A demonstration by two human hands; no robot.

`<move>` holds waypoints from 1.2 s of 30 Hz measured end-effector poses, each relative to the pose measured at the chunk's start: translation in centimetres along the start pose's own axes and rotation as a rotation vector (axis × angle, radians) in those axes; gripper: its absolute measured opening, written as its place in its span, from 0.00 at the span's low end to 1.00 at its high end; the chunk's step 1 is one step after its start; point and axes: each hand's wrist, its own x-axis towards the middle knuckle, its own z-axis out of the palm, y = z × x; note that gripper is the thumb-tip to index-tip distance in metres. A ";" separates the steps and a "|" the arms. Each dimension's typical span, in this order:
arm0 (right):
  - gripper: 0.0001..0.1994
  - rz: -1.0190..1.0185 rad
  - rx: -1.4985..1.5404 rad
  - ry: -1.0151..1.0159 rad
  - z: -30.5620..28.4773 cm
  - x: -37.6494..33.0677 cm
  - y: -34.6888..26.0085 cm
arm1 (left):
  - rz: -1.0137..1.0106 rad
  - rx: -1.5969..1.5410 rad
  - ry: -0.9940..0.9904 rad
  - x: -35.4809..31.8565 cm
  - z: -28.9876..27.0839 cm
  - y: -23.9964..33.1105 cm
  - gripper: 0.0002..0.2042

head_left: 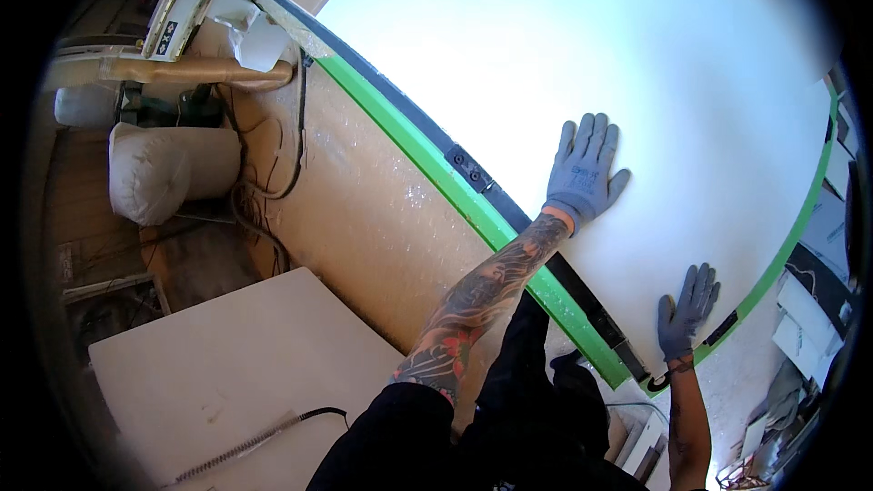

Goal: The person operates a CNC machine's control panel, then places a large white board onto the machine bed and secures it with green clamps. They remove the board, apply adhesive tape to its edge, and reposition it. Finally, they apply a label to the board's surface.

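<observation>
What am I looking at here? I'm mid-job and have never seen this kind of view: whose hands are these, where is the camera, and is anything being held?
No robot here: a person works with two hands in grey gloves. The single picture comes from a fisheye camera on the person's head, looking down, so straight edges bend.

The left hand and the right hand both lie flat, fingers spread, on a large white panel. Neither hand has a grip on anything; they only press on it. The panel rests on a machine table with a green edge and a dark rail.

Lower left lies a second pale board with a cable across it. A white bag and dusty floor show beyond.
</observation>
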 end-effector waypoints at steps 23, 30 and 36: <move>0.11 0.551 1.023 0.141 -5.6 -40.4 24.0 | -0.458 0.209 -0.199 -19.2 9.5 31.8 0.43; 0.13 0.892 1.081 0.156 -7.0 -50.6 36.3 | -0.538 0.301 -0.053 -22.3 11.7 39.3 0.38; 0.12 0.497 1.030 0.131 -9.8 -39.4 41.5 | -0.558 0.301 -0.009 -21.9 11.2 40.1 0.37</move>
